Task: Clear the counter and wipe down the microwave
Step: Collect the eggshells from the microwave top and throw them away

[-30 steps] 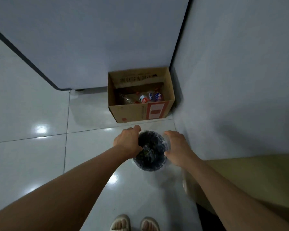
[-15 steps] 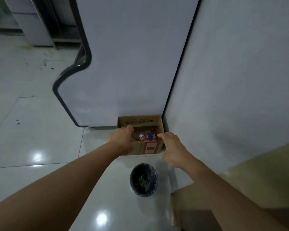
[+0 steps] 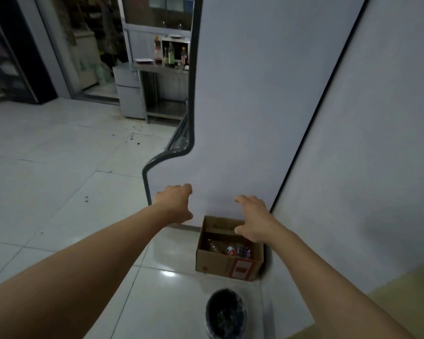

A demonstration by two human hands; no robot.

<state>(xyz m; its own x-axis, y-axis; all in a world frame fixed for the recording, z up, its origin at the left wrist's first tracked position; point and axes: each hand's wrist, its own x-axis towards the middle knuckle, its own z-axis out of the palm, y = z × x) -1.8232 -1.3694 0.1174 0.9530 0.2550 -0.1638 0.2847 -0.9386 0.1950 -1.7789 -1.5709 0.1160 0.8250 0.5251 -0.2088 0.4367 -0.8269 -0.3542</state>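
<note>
Two empty hands, left (image 3: 175, 203) and right (image 3: 252, 221), grip slack, over one cardboard box (image 3: 220, 264), one bin (image 3: 225, 313).

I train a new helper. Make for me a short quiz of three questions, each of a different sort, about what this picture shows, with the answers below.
1. True or false: the left hand and the right hand both hold something.
2. What stands nearest the bottom edge of the picture? A) the cardboard box B) the round bin with a dark liner C) the metal table with bottles
3. Fill in: the cardboard box sits on the floor in the ____ between two pale walls.

Key: 1 false, both are empty with fingers relaxed; 2 B; 3 corner.
</note>
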